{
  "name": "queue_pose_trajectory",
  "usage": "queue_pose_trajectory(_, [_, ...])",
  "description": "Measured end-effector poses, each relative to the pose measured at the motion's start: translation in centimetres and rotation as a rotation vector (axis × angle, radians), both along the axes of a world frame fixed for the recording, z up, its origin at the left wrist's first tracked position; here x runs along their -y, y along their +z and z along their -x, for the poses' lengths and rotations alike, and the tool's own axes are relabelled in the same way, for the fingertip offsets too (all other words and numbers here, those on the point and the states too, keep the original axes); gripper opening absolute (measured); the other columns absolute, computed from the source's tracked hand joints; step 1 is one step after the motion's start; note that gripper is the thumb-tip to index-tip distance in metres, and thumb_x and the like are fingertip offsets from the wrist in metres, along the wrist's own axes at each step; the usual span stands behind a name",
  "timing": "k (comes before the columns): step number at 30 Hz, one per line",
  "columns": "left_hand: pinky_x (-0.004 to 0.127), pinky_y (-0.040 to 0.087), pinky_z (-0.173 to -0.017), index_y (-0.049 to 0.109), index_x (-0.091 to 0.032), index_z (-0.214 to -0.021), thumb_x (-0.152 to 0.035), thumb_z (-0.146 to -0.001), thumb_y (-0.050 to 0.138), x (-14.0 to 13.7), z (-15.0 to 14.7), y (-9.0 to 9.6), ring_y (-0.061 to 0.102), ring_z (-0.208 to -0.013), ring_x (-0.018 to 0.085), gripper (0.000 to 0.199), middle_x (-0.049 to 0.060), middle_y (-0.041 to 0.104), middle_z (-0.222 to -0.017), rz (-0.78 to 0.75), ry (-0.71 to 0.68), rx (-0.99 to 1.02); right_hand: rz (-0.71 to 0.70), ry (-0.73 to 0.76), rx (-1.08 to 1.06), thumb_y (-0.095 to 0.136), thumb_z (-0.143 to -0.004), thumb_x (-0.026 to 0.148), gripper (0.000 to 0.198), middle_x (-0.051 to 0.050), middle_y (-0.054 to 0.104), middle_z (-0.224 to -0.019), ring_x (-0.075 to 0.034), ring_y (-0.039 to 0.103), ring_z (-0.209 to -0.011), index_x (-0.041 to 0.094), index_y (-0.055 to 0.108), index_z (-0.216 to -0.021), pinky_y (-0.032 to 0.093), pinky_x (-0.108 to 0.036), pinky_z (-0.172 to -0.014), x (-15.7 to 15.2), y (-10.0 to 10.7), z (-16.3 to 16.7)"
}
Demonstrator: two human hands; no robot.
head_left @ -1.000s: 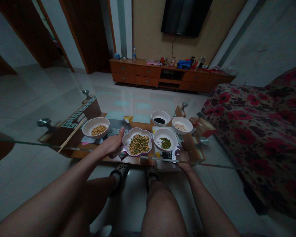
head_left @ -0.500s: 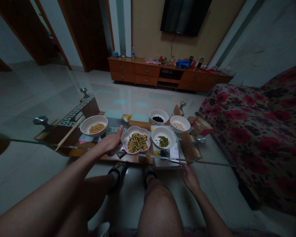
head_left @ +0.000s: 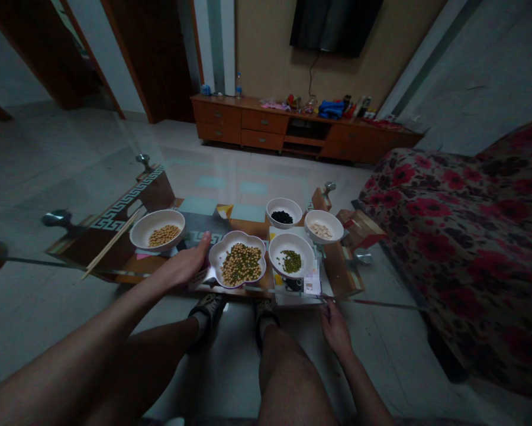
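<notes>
My left hand (head_left: 190, 264) is closed at the left side of a white flower-shaped bowl (head_left: 215, 260), thumb up and fingers mostly hidden. Yellow beans and small green beans (head_left: 239, 265) lie mixed inside it. To its left stands a white bowl of yellow beans (head_left: 164, 235). On the right is a round white bowl (head_left: 310, 248) holding green beans (head_left: 291, 261). My right hand (head_left: 335, 325) is closed at the table's front edge, beside a pale, partly blurred-out flat item (head_left: 312, 285); a thin dark thing at its fingertips is too small to name.
Behind stand a bowl of black beans (head_left: 282, 217) and a bowl of pale flat pieces (head_left: 322, 229). Chopsticks (head_left: 110, 244) lie at the left on the glass table (head_left: 230, 168). A flowered sofa (head_left: 443, 207) is on the right, a wooden cabinet (head_left: 263, 121) beyond.
The view has shifted slightly. My left hand and the flower-shaped bowl sit a little lower and further left in the picture. My right hand has also shifted slightly down; both hands stay closed.
</notes>
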State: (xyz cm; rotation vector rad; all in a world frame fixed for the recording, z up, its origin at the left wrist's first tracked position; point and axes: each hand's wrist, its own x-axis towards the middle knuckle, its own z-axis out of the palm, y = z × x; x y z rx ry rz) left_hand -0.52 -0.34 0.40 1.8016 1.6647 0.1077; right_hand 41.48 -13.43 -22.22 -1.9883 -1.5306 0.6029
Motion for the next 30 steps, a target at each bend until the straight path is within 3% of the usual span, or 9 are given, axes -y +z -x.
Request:
queue_pose_trajectory(4, [0.035,0.047,-0.075,0.062,-0.019,-0.064,-0.070,-0.086,-0.006,0.0,-0.2,0.4,0.064,-0.078,0.027,0.088,0.013,0.069,-0.077,0.061,0.008,-0.015,-0.063,0.013,0.026,0.037,-0.090,0.036,0.047,-0.010,0.054,-0.131,-0.022,0.054,-0.117,0.021,0.046,-0.133,0.045,-0.038,-0.097,-0.3,0.6,0.7])
queue_pose_trajectory(9, [0.033,0.048,-0.075,0.064,-0.019,-0.071,-0.067,-0.089,-0.002,0.3,-0.1,0.3,0.064,-0.076,0.025,0.083,0.011,0.069,-0.074,0.069,-0.001,0.012,0.008,0.022,0.124,0.036,-0.092,0.037,0.047,-0.008,0.057,-0.126,-0.023,0.056,-0.111,0.026,0.045,-0.136,0.047,-0.038,-0.091,-0.4,0.5,1.3])
queue_pose_trajectory(14, [0.032,0.048,-0.060,0.060,-0.020,-0.069,-0.071,-0.086,-0.003,0.7,-0.1,0.6,0.060,-0.056,0.023,0.083,0.007,0.062,-0.056,0.161,0.036,0.060,0.056,0.048,0.190,0.036,-0.091,0.034,0.048,-0.007,0.056,-0.126,-0.023,0.055,-0.112,0.030,0.044,-0.138,0.048,-0.037,-0.088,-0.6,0.7,1.4])
queue_pose_trajectory(18, [0.031,0.047,-0.061,0.062,-0.020,-0.070,-0.071,-0.086,-0.002,0.7,-0.3,0.8,0.061,-0.062,0.024,0.083,0.008,0.064,-0.060,0.111,0.032,0.049,0.068,0.041,0.217,0.036,-0.091,0.034,0.048,-0.007,0.058,-0.121,-0.023,0.057,-0.107,0.031,0.045,-0.138,0.049,-0.035,-0.084,-0.7,0.7,1.4])
queue_pose_trajectory(25, [0.031,0.047,-0.065,0.064,-0.019,-0.070,-0.071,-0.086,-0.004,0.4,0.0,0.5,0.063,-0.065,0.023,0.087,0.009,0.066,-0.063,0.132,0.016,0.029,0.062,0.021,0.260,0.037,-0.091,0.038,0.045,-0.008,0.060,-0.109,-0.023,0.060,-0.097,0.029,0.052,-0.133,0.049,-0.035,-0.081,-0.6,-0.1,1.3])
queue_pose_trajectory(30, [0.031,0.048,-0.064,0.063,-0.019,-0.065,-0.073,-0.085,-0.003,0.5,-0.2,0.6,0.062,-0.063,0.023,0.088,0.010,0.065,-0.061,0.154,0.043,0.054,0.106,0.001,0.334,0.038,-0.090,0.039,0.039,-0.008,0.060,-0.097,-0.023,0.059,-0.092,0.026,0.064,-0.115,0.048,-0.033,-0.076,-0.4,-0.9,1.0])
